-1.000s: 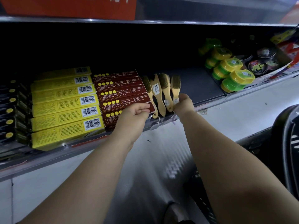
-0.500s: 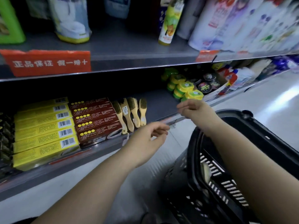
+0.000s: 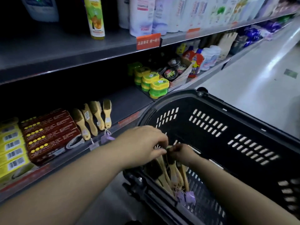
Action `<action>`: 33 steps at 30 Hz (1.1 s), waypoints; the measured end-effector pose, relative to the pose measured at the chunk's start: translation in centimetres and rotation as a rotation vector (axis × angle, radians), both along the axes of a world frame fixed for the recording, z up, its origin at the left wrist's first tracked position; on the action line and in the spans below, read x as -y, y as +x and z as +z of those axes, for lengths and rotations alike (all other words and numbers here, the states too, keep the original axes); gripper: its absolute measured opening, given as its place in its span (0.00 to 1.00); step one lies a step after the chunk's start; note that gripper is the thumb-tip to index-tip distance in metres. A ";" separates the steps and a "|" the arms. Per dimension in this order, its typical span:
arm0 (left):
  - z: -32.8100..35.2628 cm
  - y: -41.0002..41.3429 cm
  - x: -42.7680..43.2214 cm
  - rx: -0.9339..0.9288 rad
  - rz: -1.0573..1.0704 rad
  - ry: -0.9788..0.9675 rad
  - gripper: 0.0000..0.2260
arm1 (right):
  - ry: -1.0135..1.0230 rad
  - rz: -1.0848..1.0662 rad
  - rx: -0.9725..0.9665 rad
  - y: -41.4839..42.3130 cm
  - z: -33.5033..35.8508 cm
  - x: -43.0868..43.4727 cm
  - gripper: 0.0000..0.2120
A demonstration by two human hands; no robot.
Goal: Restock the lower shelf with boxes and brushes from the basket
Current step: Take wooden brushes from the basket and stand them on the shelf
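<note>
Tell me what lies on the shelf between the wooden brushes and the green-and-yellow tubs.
Nothing. The head view shows bare dark grey lower shelf between the row of wooden-handled brushes and the stacked green-and-yellow plastic tubs.

Both bare forearms reach forward and angle in toward each other. The left hand is palm-down with fingers curled, tips right up against the right hand, which sits lower, shadowed, fingers bunched. Too blurry to call either grip.
</note>
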State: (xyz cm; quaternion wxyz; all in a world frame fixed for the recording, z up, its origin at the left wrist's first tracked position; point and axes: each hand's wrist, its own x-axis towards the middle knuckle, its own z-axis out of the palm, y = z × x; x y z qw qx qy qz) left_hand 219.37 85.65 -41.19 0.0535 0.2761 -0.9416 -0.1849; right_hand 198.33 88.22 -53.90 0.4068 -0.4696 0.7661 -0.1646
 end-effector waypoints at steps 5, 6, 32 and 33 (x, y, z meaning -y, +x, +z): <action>-0.9 -5.8 1.0 0.075 0.005 0.181 0.08 | 0.168 0.071 -0.300 -1.5 -7.1 0.4 0.25; -1.6 -6.7 1.0 0.049 0.055 0.281 0.09 | 0.141 0.019 -0.279 -1.6 -8.2 0.5 0.25; -4.9 -7.8 3.0 0.116 0.443 0.834 0.08 | 0.260 -0.191 -0.007 -5.8 -11.3 -2.7 0.23; -5.0 -7.8 3.0 0.107 0.451 0.840 0.07 | 0.306 -0.200 -0.014 -5.5 -12.5 -3.3 0.26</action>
